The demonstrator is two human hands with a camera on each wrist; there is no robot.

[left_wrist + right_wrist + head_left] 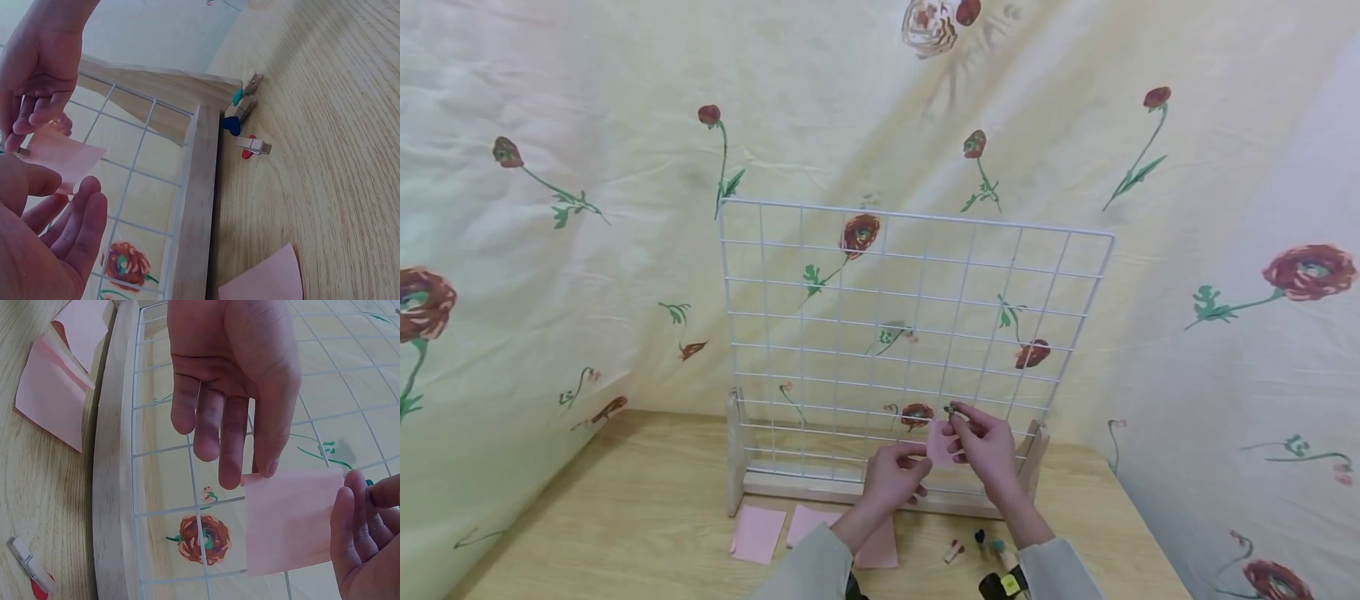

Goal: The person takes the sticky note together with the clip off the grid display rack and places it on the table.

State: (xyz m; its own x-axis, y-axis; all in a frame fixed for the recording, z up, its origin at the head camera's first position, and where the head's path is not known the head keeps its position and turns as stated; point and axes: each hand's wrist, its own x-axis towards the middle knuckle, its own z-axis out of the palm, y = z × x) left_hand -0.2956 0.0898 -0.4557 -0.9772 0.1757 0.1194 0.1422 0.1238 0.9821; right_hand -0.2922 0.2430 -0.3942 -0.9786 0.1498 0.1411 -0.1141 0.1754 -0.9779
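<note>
My left hand (893, 477) pinches the left edge of a square pink paper note (939, 445) between thumb and forefinger. Held up in front of the lower part of a white wire grid (895, 357), the note has its broad side exposed in the right wrist view. At its upper right, my right hand (988, 450) pinches a small clothespin with a green ornament (951, 410). Only the clothespin's tip (24, 151) shows in the left wrist view, at the note's edge. Whether it grips paper or wire, I cannot tell.
Pink notes (758, 534) lie on the wooden table (625, 500) before the grid's wooden base (797, 486). Loose clothespins (251, 146) with red, blue and teal ornaments lie to the right. A black object with a yellow label (1002, 585) is near my right sleeve. Flowered cloth hangs behind.
</note>
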